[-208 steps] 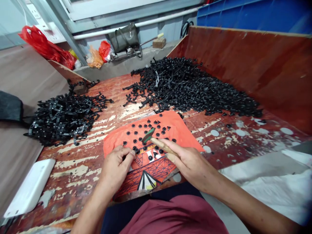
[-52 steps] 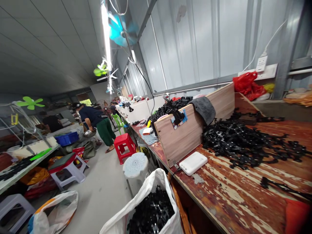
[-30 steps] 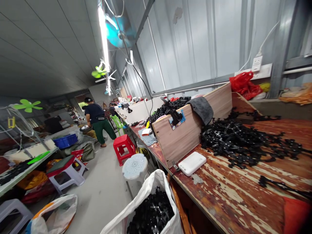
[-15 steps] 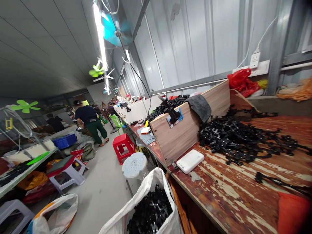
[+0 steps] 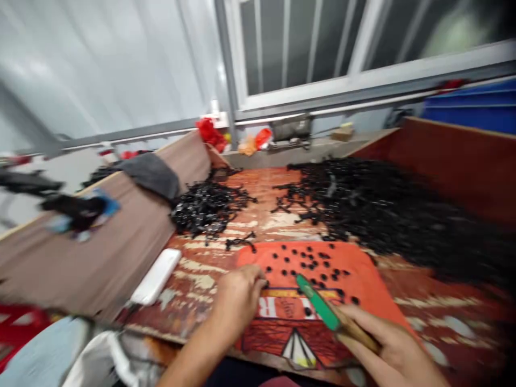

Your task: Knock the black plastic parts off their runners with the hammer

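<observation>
An orange-red mat (image 5: pixel 374 290) with printing lies on the worn table, and several small black round pieces (image 5: pixel 311 265) are scattered over it. At its left edge my left hand (image 5: pixel 237 295) is closed in a pinch, with a small black round piece at the fingertips; motion blurs the exact hold. My right hand (image 5: pixel 391 344), at the lower right, is wrapped round the wooden handle of a tool with a flat green front part (image 5: pixel 318 303). The green tip points up and left, among the black pieces.
Heaps of black plastic parts lie behind the mat, a small one (image 5: pixel 205 207) left and a large one (image 5: pixel 382 209) right. A white power bank (image 5: pixel 156 277) rests beside the left wooden board (image 5: pixel 97 258). A reddish board (image 5: pixel 463 166) stands at right.
My view has swung right and down from the aisle to the table. Both hands, the green-ended tool and the whole mat are now in view; earlier only the mat's corner showed.
</observation>
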Available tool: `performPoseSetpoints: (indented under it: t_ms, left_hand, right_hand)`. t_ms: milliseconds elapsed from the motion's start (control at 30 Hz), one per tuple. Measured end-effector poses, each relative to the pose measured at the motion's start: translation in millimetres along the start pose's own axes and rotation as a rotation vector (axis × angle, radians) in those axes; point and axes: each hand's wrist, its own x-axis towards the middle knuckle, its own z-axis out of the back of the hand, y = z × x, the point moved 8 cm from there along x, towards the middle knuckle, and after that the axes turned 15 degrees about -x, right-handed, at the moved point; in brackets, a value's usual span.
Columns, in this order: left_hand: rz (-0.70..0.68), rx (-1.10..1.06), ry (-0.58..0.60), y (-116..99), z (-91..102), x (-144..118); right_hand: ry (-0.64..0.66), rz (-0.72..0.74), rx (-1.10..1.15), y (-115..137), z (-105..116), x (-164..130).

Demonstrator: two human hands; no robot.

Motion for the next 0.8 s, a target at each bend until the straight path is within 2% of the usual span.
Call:
performPoseSetpoints:
  t_ms: [100,167,400,533,700,800]
  left_hand:
    - [0.003,0.179,0.088,4.9,-14.5,23.2]
    - [0.006,0.237,0.127,8.2,-25.2,30.0]
    - [0.036,0.158,0.244,26.1,-54.9,34.5]
    - [0.076,0.091,0.242,34.1,-62.8,30.7]
    - [0.055,0.056,0.256,24.4,-57.6,25.5]
    - [-0.034,0.078,0.225,18.4,-28.9,37.5]
  right_hand:
    - [0.130,-0.107,0.025,-10.3,7.6,1.7]
    - [0.146,-0.138,-0.008,-12.5,12.5,5.5]
    - [0.122,-0.174,-0.119,-31.2,24.4,17.5]
    - [0.115,-0.160,-0.162,-40.2,22.3,26.8]
    - [0.102,-0.122,-0.149,-43.5,19.2,35.3]
    - [0.118,-0.138,-0.146,-44.8,16.5,35.7]
